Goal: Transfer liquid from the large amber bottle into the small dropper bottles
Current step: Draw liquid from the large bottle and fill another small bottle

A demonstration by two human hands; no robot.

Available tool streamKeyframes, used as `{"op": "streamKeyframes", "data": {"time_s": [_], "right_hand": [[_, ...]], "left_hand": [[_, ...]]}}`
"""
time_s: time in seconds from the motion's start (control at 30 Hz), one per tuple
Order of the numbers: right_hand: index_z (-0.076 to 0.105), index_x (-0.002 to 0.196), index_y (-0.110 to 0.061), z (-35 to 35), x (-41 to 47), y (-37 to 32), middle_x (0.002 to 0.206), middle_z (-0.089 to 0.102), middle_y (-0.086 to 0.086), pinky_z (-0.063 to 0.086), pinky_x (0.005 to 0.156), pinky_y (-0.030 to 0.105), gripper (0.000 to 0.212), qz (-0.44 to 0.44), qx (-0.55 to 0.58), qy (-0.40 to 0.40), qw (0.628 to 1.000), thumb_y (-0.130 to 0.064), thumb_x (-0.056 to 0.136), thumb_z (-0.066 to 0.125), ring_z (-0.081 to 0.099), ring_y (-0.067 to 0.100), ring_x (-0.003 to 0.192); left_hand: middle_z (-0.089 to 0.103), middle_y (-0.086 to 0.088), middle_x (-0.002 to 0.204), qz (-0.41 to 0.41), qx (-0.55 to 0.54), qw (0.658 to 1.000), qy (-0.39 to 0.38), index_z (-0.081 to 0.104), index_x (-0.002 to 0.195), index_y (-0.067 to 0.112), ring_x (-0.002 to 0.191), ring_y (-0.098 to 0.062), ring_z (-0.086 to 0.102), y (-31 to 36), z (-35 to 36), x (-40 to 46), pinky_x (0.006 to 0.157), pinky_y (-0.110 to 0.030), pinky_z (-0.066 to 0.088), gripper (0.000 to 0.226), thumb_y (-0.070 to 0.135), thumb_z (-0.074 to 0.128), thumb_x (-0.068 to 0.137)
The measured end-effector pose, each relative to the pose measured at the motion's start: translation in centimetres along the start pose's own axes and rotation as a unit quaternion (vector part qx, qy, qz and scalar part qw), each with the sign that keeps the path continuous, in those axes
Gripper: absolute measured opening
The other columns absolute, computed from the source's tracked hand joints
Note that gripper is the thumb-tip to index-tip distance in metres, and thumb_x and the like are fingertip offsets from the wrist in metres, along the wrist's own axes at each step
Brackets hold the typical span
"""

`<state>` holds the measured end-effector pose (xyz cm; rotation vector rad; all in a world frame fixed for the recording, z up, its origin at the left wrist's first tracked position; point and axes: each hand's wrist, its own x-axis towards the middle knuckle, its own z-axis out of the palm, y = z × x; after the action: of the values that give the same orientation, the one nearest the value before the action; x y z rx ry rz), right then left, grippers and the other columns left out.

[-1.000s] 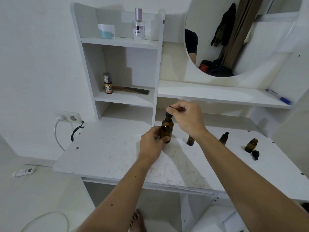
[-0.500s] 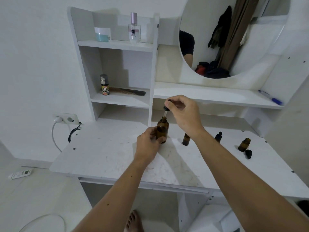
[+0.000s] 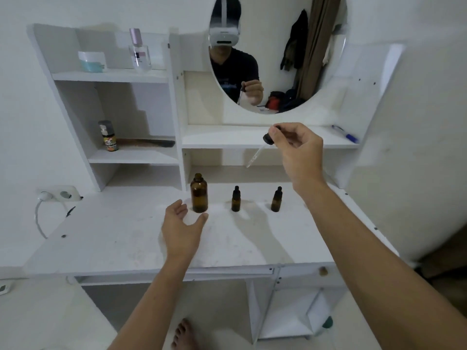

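- Pinching the dropper (image 3: pixel 262 145) by its black bulb, the right hand (image 3: pixel 298 150) hangs at centre right.
- Left hand (image 3: pixel 180 227), fingers spread wide, holds nothing, near the uncapped large amber bottle (image 3: pixel 199 194) at centre frame.
- Two small dropper bottles (image 3: pixel 235 200) stand capped on the counter (image 3: pixel 113 238).

The left hand (image 3: pixel 182 227) hovers low at about 7 o'clock from centre, fingers relaxed and spread, thumb pointing toward 2 o'clock, holding nothing. The right hand (image 3: pixel 297 147) is raised toward 2 o'clock, fingertips pinching a black-capped glass dropper pipette (image 3: pixel 260 151).
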<state>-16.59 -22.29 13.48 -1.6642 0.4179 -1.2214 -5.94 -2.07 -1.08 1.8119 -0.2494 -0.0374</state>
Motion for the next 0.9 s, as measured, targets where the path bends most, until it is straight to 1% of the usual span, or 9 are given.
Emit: {"op": "streamKeyframes", "data": {"time_s": [0.07,0.17,0.27,0.4,0.47,0.53,0.67,0.77,0.9], "right_hand": [[0.078,0.096,-0.021,-2.7,-0.1,0.7,0.090,0.079,-0.010,0.054,0.083,0.013,0.005,0.007,-0.015,0.023,1.000,-0.019,0.094,0.081,0.075,-0.001,0.085],[0.078,0.097,-0.021,-6.8,-0.5,1.9,0.090,0.080,-0.011,0.054,0.085,0.014,0.004,0.035,-0.027,0.041,0.998,-0.021,0.094,0.080,0.076,0.002,0.089],[0.078,0.096,-0.023,-10.2,-0.9,3.2,0.087,0.081,-0.011,0.055,0.084,0.016,0.004,0.056,-0.036,0.065,0.996,-0.020,0.094,0.080,0.078,0.004,0.089],[0.078,0.102,-0.014,-13.4,-1.1,4.8,0.091,0.083,-0.001,0.058,0.089,0.021,0.009,0.072,-0.041,0.080,0.993,-0.018,0.095,0.079,0.080,0.010,0.090],[0.077,0.104,-0.011,-14.4,-0.9,5.4,0.091,0.083,0.001,0.059,0.089,0.021,0.010,0.073,-0.042,0.085,0.993,-0.017,0.095,0.078,0.080,0.011,0.090],[0.077,0.104,-0.012,-15.1,-0.6,5.9,0.091,0.083,0.000,0.060,0.090,0.021,0.010,0.070,-0.046,0.089,0.993,-0.017,0.095,0.078,0.080,0.010,0.090],[0.077,0.103,-0.009,-15.6,-0.3,7.0,0.089,0.082,0.001,0.059,0.085,0.018,0.009,0.073,-0.048,0.086,0.992,-0.014,0.096,0.078,0.080,0.010,0.086],[0.077,0.103,-0.007,-15.7,-0.2,8.1,0.089,0.082,0.003,0.060,0.087,0.022,0.010,0.071,-0.055,0.077,0.993,-0.013,0.096,0.077,0.080,0.012,0.086],[0.076,0.104,-0.007,-15.8,0.2,8.9,0.090,0.082,0.003,0.061,0.092,0.027,0.010,0.062,-0.056,0.077,0.993,-0.013,0.096,0.077,0.080,0.014,0.088]], "left_hand": [[0.064,-0.005,0.140,0.002,-0.021,1.000,0.008,0.051,0.142,0.014,0.127,-0.019,0.061,0.5,1.2,-2.0,0.108,-0.032,0.046,0.070,0.022,0.087,0.083],[0.067,-0.003,0.132,0.016,-0.042,0.999,-0.027,0.056,0.135,0.014,0.122,-0.015,0.063,1.2,4.1,-4.5,0.102,-0.025,0.045,0.059,0.020,0.086,0.084],[0.068,0.002,0.125,0.041,-0.036,0.993,-0.100,0.058,0.130,0.018,0.115,-0.010,0.065,2.1,8.0,-6.4,0.095,-0.017,0.045,0.051,0.021,0.084,0.086],[0.069,0.004,0.125,0.096,-0.021,0.972,-0.211,0.060,0.133,0.018,0.112,-0.006,0.065,3.5,13.8,-8.4,0.087,-0.004,0.046,0.048,0.022,0.081,0.090],[0.065,0.005,0.133,0.115,-0.017,0.961,-0.251,0.057,0.138,0.018,0.120,-0.006,0.062,4.2,16.5,-8.6,0.095,-0.009,0.045,0.050,0.022,0.078,0.093],[0.061,0.004,0.141,0.122,-0.020,0.953,-0.275,0.054,0.143,0.016,0.129,-0.009,0.058,4.8,18.9,-8.4,0.105,-0.019,0.045,0.051,0.021,0.074,0.096],[0.058,0.002,0.148,0.129,-0.004,0.951,-0.282,0.050,0.148,0.015,0.137,-0.012,0.054,5.5,23.1,-7.2,0.113,-0.029,0.044,0.055,0.023,0.071,0.098],[0.063,0.003,0.141,0.130,-0.005,0.951,-0.279,0.054,0.145,0.015,0.132,-0.013,0.058,5.6,25.0,-6.3,0.112,-0.036,0.048,0.052,0.023,0.072,0.096],[0.072,0.010,0.118,0.150,0.012,0.954,-0.259,0.065,0.128,0.022,0.113,-0.010,0.067,5.5,26.1,-5.8,0.101,-0.035,0.055,0.032,0.025,0.070,0.096]]}}
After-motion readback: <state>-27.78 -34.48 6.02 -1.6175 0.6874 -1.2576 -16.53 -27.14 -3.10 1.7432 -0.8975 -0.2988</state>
